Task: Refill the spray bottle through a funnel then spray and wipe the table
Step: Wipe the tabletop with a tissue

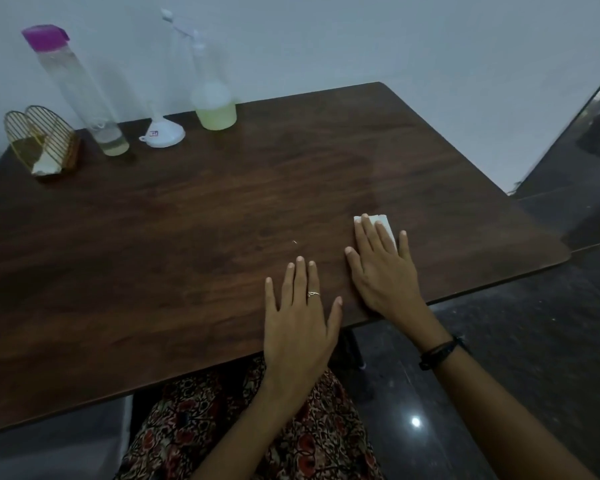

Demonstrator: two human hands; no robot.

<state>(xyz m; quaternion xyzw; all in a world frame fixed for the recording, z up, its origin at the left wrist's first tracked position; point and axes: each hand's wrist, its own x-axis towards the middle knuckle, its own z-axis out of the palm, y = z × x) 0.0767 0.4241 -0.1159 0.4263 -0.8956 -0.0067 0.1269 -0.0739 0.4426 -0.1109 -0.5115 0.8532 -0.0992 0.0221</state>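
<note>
1. While the dark brown wooden table point(194, 216) lies mostly bare for wiping, the refill gear stands pushed to its far left edge.
2. Tall clear bottle with a magenta cap point(73, 88), nearly drained, suggests the pouring is done.
3. Translucent spray bottle point(212, 98), part full of pale yellow liquid, stands far centre.
4. Gold wire napkin holder point(40, 140) sits at far left.
5. Left hand point(300, 317) rests flat and empty, near centre, likely for steadying.
6. Right hand point(381, 268) presses flat, fingers spread, on the white folded tissue point(381, 225).
7. Small white plastic funnel point(161, 133) stands mouth down, perhaps to drain; its sticker is unreadable.
</note>
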